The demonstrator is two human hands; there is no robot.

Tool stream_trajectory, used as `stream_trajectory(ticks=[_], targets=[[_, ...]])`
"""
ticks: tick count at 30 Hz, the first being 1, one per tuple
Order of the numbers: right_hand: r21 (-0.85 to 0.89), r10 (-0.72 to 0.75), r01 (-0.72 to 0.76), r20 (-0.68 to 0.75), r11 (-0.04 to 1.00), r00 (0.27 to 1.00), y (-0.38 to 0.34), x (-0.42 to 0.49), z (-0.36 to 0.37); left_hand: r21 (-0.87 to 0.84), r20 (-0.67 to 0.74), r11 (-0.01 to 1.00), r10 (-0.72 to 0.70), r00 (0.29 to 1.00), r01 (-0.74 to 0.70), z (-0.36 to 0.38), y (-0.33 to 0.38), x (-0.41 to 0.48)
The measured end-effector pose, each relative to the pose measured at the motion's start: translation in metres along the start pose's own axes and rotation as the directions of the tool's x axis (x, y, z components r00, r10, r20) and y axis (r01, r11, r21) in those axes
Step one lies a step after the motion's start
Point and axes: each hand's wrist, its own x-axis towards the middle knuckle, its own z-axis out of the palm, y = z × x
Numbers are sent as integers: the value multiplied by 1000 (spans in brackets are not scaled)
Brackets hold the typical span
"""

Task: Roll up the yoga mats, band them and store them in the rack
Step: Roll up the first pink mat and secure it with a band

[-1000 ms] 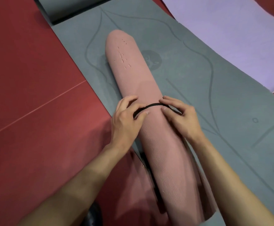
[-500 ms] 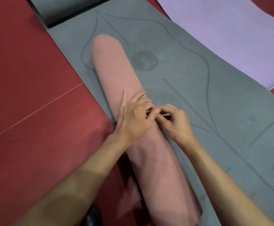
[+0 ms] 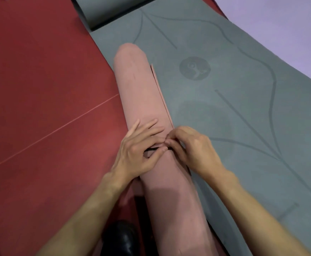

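Left hand point(image 3: 138, 152) pressing pink roll point(image 3: 141, 93) — right hand point(image 3: 191, 148) pinches black band point(image 3: 151, 149) (mid-roll).

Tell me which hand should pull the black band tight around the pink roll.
Right, probably. The right hand pinches the black band with curled fingers, ready to pull. The left hand lies spread on the pink roll, steadying it.
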Motion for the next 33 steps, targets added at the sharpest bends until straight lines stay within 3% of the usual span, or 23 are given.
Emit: stream_trajectory(ticks=[5,12,14,17,20,23,26,30,33], targets=[[68,-94,96,-36,993,995,2,-13,-2,73,-85,996,58,995,-52,-9,-7,-9],[108,54,-43,-98,993,994,10,-29,19,186,-179,982,-3,984,37,-16,0,-3],[57,33,-27,-114,998,993,3,-25,25,167,-117,986,24,993,-4,-18,-1,0],[-30,-117,114,-146,993,982,-2,-26,32,77,48,996,47,998,-50,-20,-1,-8],[-56,-144,137,-151,989,978,-7,-18,32,13,38,1000,-13,999,12,-19,1,-12],[-36,-48,43,-149,998,988,-14,-2,34,64,-7,994,-89,996,89,-20,2,-2],[93,125,-107,-205,990,971,-14,3,35,201,-61,958,-194,979,202,-20,2,11],[279,172,-149,-60,948,983,7,-16,37,258,-113,925,-257,960,278,-19,4,8],[440,310,-286,18,851,951,22,-27,38,190,-101,933,-291,951,305,-22,2,3]])
